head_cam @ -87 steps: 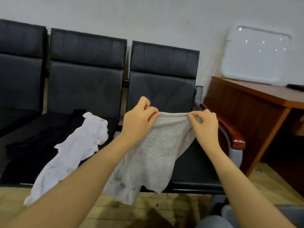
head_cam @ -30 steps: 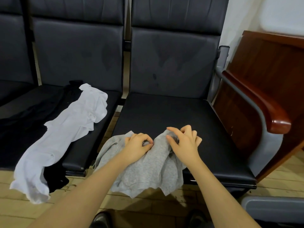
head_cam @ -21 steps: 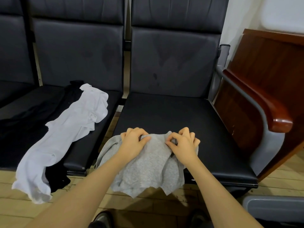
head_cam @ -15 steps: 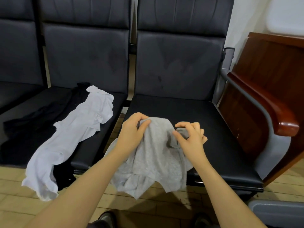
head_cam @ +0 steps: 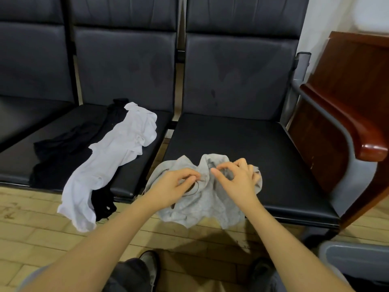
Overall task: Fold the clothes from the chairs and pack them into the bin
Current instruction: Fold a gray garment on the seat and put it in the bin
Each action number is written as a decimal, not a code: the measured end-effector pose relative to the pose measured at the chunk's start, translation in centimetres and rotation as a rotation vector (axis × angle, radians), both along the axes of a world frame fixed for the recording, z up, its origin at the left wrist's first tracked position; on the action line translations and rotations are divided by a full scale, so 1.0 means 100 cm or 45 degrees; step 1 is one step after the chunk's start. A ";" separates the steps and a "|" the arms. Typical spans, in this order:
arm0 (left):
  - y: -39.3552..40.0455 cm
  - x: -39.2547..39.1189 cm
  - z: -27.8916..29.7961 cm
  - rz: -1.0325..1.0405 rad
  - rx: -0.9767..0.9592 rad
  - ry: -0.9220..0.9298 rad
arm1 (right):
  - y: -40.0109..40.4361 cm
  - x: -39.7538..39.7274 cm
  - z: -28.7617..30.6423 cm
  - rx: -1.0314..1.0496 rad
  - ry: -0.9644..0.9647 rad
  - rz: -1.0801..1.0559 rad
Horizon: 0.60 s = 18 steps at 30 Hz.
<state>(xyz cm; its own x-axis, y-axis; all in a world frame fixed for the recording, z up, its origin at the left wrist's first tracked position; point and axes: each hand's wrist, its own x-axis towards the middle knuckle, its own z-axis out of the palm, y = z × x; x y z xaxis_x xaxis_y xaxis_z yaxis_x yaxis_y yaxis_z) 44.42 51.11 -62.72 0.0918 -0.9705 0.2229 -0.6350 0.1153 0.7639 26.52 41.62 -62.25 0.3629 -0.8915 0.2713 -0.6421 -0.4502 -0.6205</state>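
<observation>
Grey jersey, crumpled and unfolded, is what the person has in hand: the grey garment [head_cam: 202, 199] lies bunched on the front edge of the right-hand chair seat [head_cam: 242, 144], its lower part spilling over the lip toward the wooden floor [head_cam: 31, 234]. By my reckoning the job has hardly started. Nothing here is folded, a white garment [head_cam: 113, 157] and a black garment [head_cam: 69, 152] lie sprawled across the neighbouring seat, and what I take for the bin [head_cam: 355, 260], a grey rim at the lower right, shows nothing packed that I can see. The left hand [head_cam: 174, 186] pinches a fold of the grey cloth between curled fingers and thumb. The right hand [head_cam: 237, 182] hovers over it with fingers loosely bent; whether it actually grips the fabric I cannot tell.
</observation>
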 end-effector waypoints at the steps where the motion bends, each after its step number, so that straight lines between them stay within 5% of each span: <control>1: 0.001 0.001 0.000 0.056 -0.005 0.026 | 0.004 0.005 -0.002 -0.041 -0.027 -0.023; 6: 0.005 0.001 0.002 0.249 -0.063 -0.028 | 0.017 0.028 -0.010 -0.105 0.053 -0.021; 11: -0.010 0.002 -0.005 0.344 0.035 -0.005 | 0.009 0.010 0.000 -0.154 -0.186 -0.087; 18: -0.027 -0.031 -0.005 0.059 0.064 -0.025 | -0.005 -0.029 0.001 -0.059 -0.042 -0.227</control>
